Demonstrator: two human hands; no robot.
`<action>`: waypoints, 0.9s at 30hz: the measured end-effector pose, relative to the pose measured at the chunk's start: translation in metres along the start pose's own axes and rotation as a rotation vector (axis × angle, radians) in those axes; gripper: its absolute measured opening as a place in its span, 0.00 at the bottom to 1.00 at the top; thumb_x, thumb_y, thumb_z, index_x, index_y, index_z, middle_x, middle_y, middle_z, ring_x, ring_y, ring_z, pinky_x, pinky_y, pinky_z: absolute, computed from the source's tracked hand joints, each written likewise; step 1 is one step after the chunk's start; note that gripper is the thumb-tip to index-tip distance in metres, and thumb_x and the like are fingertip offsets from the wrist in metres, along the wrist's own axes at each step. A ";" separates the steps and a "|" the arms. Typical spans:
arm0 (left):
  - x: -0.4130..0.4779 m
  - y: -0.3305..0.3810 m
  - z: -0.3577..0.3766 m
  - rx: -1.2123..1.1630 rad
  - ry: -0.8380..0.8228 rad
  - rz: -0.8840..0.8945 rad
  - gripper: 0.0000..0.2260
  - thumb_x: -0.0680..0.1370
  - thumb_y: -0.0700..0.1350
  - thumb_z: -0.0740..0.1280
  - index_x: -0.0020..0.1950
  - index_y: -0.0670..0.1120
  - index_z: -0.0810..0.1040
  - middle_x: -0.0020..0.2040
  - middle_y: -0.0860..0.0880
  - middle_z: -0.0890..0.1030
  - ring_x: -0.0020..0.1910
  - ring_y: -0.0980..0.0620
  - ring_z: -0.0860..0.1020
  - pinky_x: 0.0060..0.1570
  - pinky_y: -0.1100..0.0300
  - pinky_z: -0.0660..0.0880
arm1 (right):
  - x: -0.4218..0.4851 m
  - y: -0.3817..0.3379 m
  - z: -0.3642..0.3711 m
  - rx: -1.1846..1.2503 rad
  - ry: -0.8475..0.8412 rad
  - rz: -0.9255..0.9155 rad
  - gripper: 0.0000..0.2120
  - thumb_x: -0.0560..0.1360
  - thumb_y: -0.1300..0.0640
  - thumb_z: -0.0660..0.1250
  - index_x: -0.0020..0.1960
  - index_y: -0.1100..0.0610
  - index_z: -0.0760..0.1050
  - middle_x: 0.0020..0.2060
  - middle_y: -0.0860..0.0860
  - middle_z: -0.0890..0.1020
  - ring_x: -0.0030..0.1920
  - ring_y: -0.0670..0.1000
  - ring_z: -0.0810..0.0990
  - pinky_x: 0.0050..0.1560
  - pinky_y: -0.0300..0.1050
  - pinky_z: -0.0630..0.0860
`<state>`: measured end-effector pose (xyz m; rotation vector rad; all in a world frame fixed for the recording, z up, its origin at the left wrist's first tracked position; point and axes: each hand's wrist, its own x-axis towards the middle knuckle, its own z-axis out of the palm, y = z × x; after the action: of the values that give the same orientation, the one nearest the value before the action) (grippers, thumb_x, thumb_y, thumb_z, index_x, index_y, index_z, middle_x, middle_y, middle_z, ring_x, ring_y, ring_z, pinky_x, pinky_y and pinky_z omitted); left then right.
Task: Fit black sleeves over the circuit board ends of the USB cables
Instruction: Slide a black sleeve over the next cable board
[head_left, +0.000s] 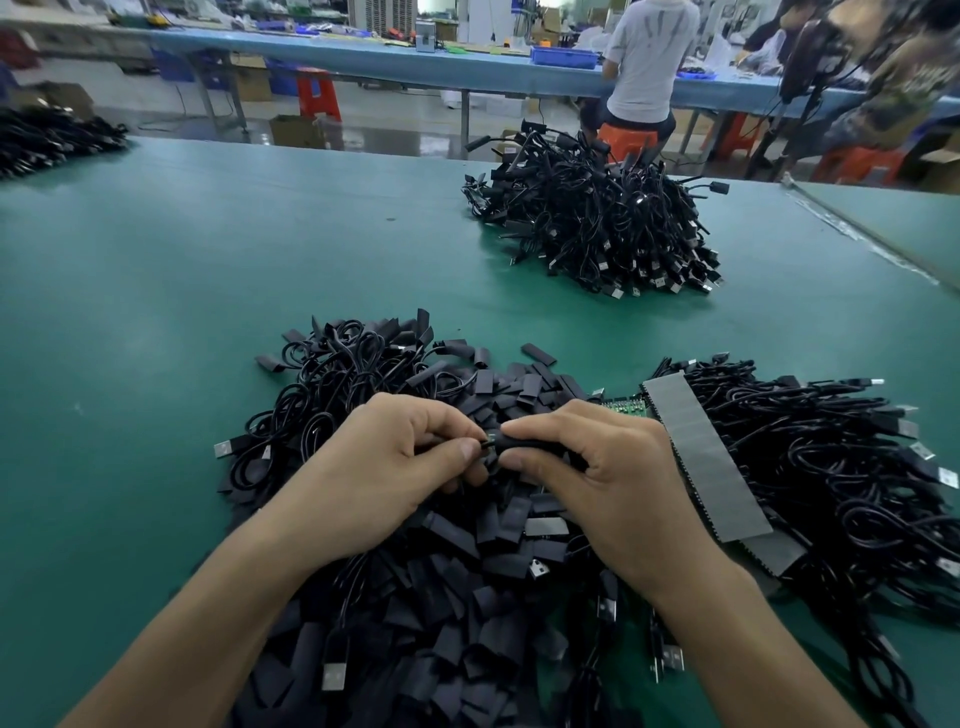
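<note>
One matte blk sleeve (524, 443), tube-shaped

Bare forearms (208, 613), left grip (384, 467) and right grip (608, 478) with short nails.

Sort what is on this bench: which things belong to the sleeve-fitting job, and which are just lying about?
In the job: left hand pinching a cable end; right hand gripping a black sleeve; loose sleeves; cables on the right; sleeved cables heap.
Lying about: grey strip; far-left cable heap; blue bin; red stool.
</note>
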<state>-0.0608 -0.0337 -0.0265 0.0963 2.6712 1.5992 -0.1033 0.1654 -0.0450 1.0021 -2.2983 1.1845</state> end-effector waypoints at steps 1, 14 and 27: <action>0.000 0.000 0.000 0.005 0.006 0.004 0.08 0.80 0.43 0.68 0.44 0.52 0.84 0.39 0.52 0.86 0.37 0.47 0.82 0.41 0.49 0.79 | 0.000 0.000 0.000 -0.004 0.003 -0.003 0.10 0.71 0.56 0.75 0.51 0.57 0.85 0.40 0.48 0.84 0.42 0.43 0.81 0.45 0.38 0.77; -0.001 0.002 -0.002 -0.022 -0.028 -0.010 0.07 0.78 0.42 0.69 0.43 0.50 0.85 0.36 0.51 0.85 0.33 0.56 0.79 0.35 0.60 0.75 | -0.001 0.007 -0.001 -0.083 -0.032 -0.131 0.09 0.74 0.57 0.73 0.53 0.59 0.84 0.42 0.50 0.82 0.44 0.45 0.81 0.47 0.39 0.77; -0.001 0.005 0.008 -0.141 0.026 -0.024 0.07 0.77 0.39 0.70 0.42 0.48 0.85 0.33 0.49 0.84 0.28 0.60 0.75 0.30 0.71 0.70 | -0.004 0.009 -0.001 -0.116 -0.073 -0.133 0.12 0.74 0.56 0.72 0.56 0.59 0.83 0.44 0.50 0.82 0.45 0.48 0.81 0.48 0.42 0.78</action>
<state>-0.0593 -0.0247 -0.0261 0.0399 2.5583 1.7869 -0.1072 0.1709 -0.0514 1.1522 -2.2864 0.9655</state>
